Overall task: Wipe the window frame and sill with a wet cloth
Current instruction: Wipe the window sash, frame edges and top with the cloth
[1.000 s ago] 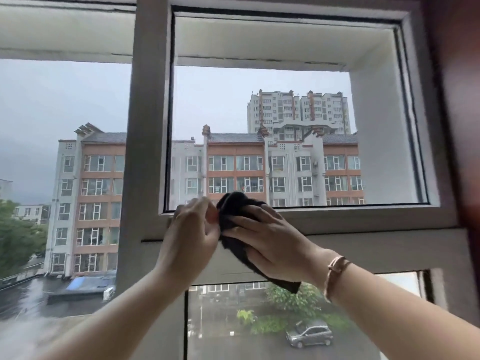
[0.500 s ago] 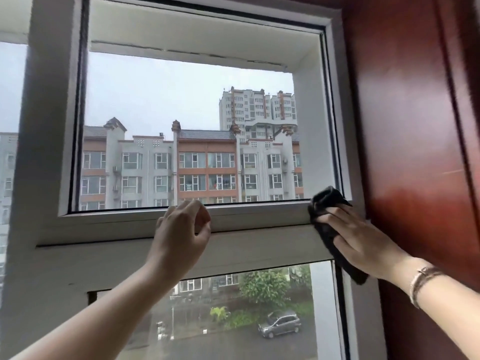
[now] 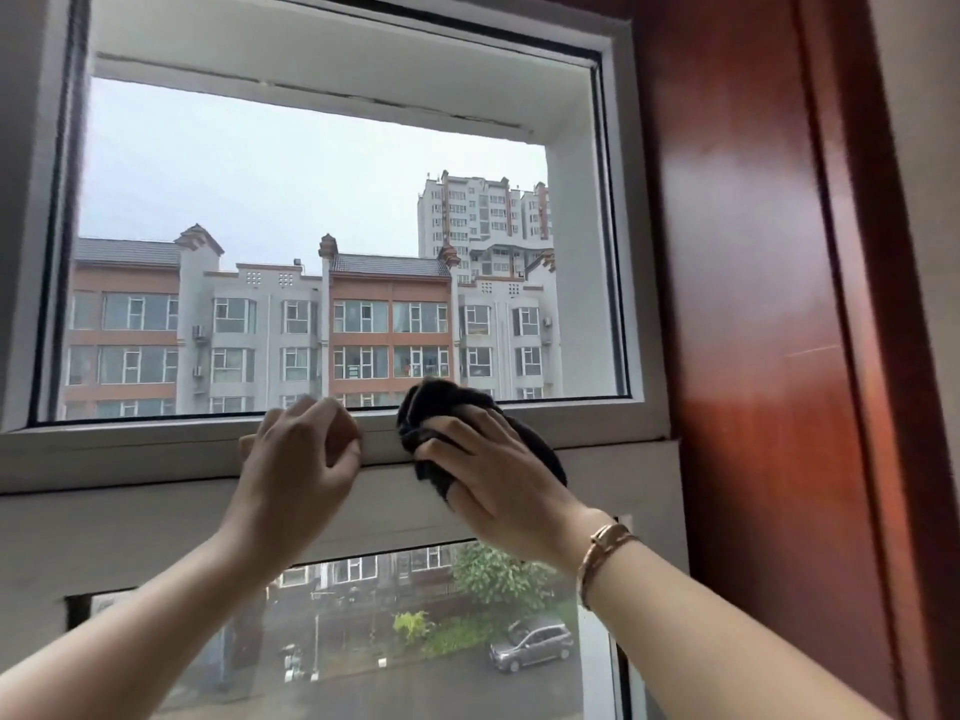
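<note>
A white window frame [image 3: 644, 252] fills most of the view, its upper pane [image 3: 260, 200] occupying the upper left and centre. Through the glass, apartment blocks [image 3: 384, 324] under a grey sky are seen. A red-brown wood panel [image 3: 753, 304] runs down the right side, touching the frame's right edge. The frame's horizontal rail [image 3: 130, 449] crosses the middle of the picture, and a lower pane [image 3: 415, 641] is seen at bottom centre, through which a wet street and a grey car [image 3: 532, 644] are visible.

Both forearms enter from the bottom corners. The right hand [image 3: 504, 485], right of centre, is laid on a black cloth [image 3: 441, 407], its fingers curled over the bunched fabric and pressing it against the rail just below the upper pane. Part of the cloth hangs below the rail beside the thumb. A gold bracelet [image 3: 605, 548] is worn on the right wrist. The left hand [image 3: 296, 470], just left of the cloth and not touching it, is set against the same rail with its fingers loosely curled on the upper edge; nothing is held in it.
</note>
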The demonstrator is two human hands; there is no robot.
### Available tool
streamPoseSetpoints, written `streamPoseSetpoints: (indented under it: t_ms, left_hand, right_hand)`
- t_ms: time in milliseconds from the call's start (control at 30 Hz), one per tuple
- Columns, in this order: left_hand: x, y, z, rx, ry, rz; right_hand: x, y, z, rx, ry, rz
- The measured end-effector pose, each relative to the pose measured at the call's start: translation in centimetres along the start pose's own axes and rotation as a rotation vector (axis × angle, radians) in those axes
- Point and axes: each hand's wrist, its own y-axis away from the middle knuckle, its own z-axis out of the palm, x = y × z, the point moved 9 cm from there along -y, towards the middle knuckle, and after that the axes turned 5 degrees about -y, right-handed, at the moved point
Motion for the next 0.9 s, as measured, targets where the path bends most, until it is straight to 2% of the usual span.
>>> streamPoseSetpoints:
  t_ms: [200,367,500,667,767,900]
  left_hand:
    - [2.5,-0.4,1.5,-0.013,-0.01,0.032]
    - [6.7,-0.8,4.7,-0.068,0.002,0.126]
    - [10.9,-2.6,7.1,-0.11,-0.02,0.282]
    - [14.8,-4.7,9.3,-0.213,0.11,0.461]
    - [15.3,-4.8,10.9,-0.275,0.218,0.458]
    - [14.9,-4.9,11.6,-0.244,0.282,0.437]
  right_hand:
    - [6.7,5.7,-2.7,0.021,0.036,0.215]
    - [11.1,11.4,-5.3,0.206,0.021,0.44]
    - [13.4,12.5,-5.4,0.361,-0.139,0.628]
    - [15.7,9.8,-5.4,0.354,-0.179,0.685]
    - [16.7,7.9,-6.7,0.355,-0.158,0.656]
    - [18.6,4.5,-9.7,0.372,-0.138,0.633]
